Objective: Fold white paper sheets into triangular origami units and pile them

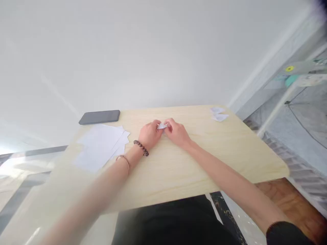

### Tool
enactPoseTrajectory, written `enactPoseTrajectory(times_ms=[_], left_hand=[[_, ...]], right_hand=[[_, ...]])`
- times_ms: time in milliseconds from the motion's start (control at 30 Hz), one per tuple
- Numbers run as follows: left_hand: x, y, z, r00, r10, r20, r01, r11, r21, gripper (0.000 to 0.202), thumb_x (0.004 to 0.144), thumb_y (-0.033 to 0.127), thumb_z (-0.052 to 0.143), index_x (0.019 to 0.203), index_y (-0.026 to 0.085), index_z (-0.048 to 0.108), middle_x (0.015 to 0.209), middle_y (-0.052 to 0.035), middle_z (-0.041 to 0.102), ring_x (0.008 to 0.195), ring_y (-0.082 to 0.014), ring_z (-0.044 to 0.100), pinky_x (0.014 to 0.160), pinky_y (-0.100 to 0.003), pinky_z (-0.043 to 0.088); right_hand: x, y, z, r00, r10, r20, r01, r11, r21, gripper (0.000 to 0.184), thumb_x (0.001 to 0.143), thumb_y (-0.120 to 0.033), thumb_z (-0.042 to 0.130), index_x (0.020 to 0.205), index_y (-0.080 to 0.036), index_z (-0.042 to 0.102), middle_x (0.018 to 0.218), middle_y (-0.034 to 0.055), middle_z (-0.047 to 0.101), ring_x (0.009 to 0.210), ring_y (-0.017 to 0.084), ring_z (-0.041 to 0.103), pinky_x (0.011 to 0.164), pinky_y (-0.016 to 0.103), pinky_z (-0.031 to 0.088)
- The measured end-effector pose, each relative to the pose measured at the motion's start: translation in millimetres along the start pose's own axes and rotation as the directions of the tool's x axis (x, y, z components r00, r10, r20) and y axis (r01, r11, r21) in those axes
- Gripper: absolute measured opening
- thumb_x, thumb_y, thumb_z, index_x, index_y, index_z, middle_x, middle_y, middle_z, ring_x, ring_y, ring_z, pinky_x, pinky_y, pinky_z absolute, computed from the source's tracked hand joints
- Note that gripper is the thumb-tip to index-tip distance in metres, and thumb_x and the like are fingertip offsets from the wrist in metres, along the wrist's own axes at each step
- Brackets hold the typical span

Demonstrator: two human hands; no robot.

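Observation:
A small folded piece of white paper [161, 126] is pinched between my two hands over the middle of the table. My left hand [150, 133] closes on its left side, with a dark beaded bracelet and a thin band on that wrist. From the right, my right hand [176, 132] grips the other side with thumb and fingers. Parts of the paper are covered by the fingers, so its full shape cannot be made out. Left of my left hand lie several loose white sheets [98, 144], overlapping one another.
A dark phone [99, 117] lies at the table's back left. Folded white paper pieces [219, 117] rest near the back right corner. The light wooden table [204, 156] meets a white wall [153, 54] behind. Past its right side stands a rack-like frame [276, 109].

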State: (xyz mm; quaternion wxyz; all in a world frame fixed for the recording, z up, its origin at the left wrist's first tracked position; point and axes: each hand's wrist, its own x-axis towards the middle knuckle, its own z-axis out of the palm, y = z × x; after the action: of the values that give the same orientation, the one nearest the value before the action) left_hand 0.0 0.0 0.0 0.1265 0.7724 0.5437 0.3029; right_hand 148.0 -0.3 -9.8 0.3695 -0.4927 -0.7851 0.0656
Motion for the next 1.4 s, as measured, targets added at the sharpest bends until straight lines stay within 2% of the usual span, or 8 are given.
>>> enactPoseTrajectory(times_ms=[167, 267, 333, 500, 633, 900, 1167, 1400], left_hand=[[1, -5, 0.2, 0.996, -0.029, 0.081, 0.055, 0.937, -0.344, 0.024, 0.077, 0.026, 0.048, 0.097, 0.017, 0.055, 0.084, -0.0045, 0.065, 0.071, -0.0152, 0.059, 0.063, -0.026, 0.043], [2, -11, -2.9, 0.973, -0.063, 0.223, 0.188, 0.776, -0.601, 0.032, 0.075, 0.033, 0.053, 0.100, 0.013, 0.054, 0.084, -0.0075, 0.066, 0.064, -0.0142, 0.059, 0.059, -0.026, 0.045], [3, -14, -6.4, 0.962, -0.055, 0.266, 0.235, 0.663, -0.711, 0.037, 0.071, 0.033, 0.060, 0.101, 0.012, 0.054, 0.089, -0.0092, 0.065, 0.074, -0.0164, 0.060, 0.063, -0.028, 0.046], [6, -19, -18.9, 0.923, -0.027, 0.383, 0.355, 0.441, -0.824, 0.044, 0.063, 0.021, 0.066, 0.105, 0.012, 0.056, 0.100, -0.0103, 0.063, 0.093, -0.0213, 0.058, 0.085, -0.037, 0.042], [7, -21, -25.8, 0.865, 0.057, 0.498, 0.467, 0.270, -0.842, 0.039, 0.070, 0.025, 0.060, 0.106, 0.010, 0.058, 0.106, -0.0134, 0.060, 0.100, -0.0253, 0.055, 0.088, -0.044, 0.042], [6, -17, -24.3, 0.853, 0.076, 0.516, 0.456, 0.370, -0.809, 0.033, 0.071, 0.035, 0.063, 0.095, 0.012, 0.064, 0.104, -0.0094, 0.062, 0.101, -0.0219, 0.054, 0.095, -0.041, 0.039], [3, -13, -21.2, 0.905, -0.011, 0.426, 0.389, 0.426, -0.816, 0.032, 0.067, 0.037, 0.065, 0.088, 0.012, 0.065, 0.096, -0.0086, 0.064, 0.094, -0.0204, 0.057, 0.088, -0.037, 0.044], [0, -12, -11.1, 0.948, -0.031, 0.317, 0.266, 0.624, -0.735, 0.036, 0.067, 0.042, 0.063, 0.091, 0.014, 0.065, 0.092, -0.0069, 0.066, 0.089, -0.0214, 0.059, 0.084, -0.035, 0.046]], right_hand=[[-2, 7, -5, 0.997, -0.061, 0.039, 0.053, 0.981, 0.187, 0.020, 0.079, -0.019, 0.040, 0.095, -0.021, 0.052, 0.068, -0.0010, 0.059, 0.053, 0.010, 0.053, 0.055, 0.020, 0.040], [-3, 11, -6, 0.994, -0.043, 0.097, 0.008, 0.943, 0.334, 0.020, 0.082, -0.028, 0.041, 0.095, -0.021, 0.054, 0.074, 0.0006, 0.061, 0.050, 0.008, 0.055, 0.049, 0.019, 0.041], [-3, 13, -7, 0.994, -0.038, 0.104, -0.005, 0.923, 0.384, 0.021, 0.083, -0.032, 0.041, 0.095, -0.021, 0.055, 0.078, 0.0015, 0.061, 0.051, 0.008, 0.057, 0.047, 0.019, 0.043], [-2, 15, -8, 0.992, -0.119, 0.041, 0.097, 0.931, 0.351, 0.021, 0.083, -0.027, 0.040, 0.092, -0.020, 0.058, 0.079, 0.0025, 0.061, 0.056, 0.009, 0.058, 0.054, 0.020, 0.046], [-2, 18, -8, 0.980, -0.200, -0.020, 0.200, 0.960, 0.193, 0.021, 0.082, -0.020, 0.041, 0.092, -0.020, 0.060, 0.077, 0.0024, 0.062, 0.061, 0.010, 0.056, 0.058, 0.021, 0.044], [-3, 19, -7, 0.955, -0.276, -0.112, 0.281, 0.959, 0.035, 0.021, 0.079, -0.016, 0.044, 0.088, -0.019, 0.063, 0.075, 0.0022, 0.063, 0.062, 0.010, 0.054, 0.056, 0.020, 0.042], [-2, 14, -13, 0.968, -0.239, -0.076, 0.249, 0.946, 0.208, 0.021, 0.079, -0.019, 0.044, 0.092, -0.020, 0.060, 0.083, 0.0026, 0.062, 0.064, 0.009, 0.055, 0.059, 0.022, 0.046], [1, 11, -17, 0.997, -0.074, -0.002, 0.072, 0.954, 0.290, 0.020, 0.077, -0.036, 0.052, 0.079, -0.017, 0.059, 0.072, 0.0010, 0.063, 0.061, 0.010, 0.052, 0.058, 0.022, 0.042]])
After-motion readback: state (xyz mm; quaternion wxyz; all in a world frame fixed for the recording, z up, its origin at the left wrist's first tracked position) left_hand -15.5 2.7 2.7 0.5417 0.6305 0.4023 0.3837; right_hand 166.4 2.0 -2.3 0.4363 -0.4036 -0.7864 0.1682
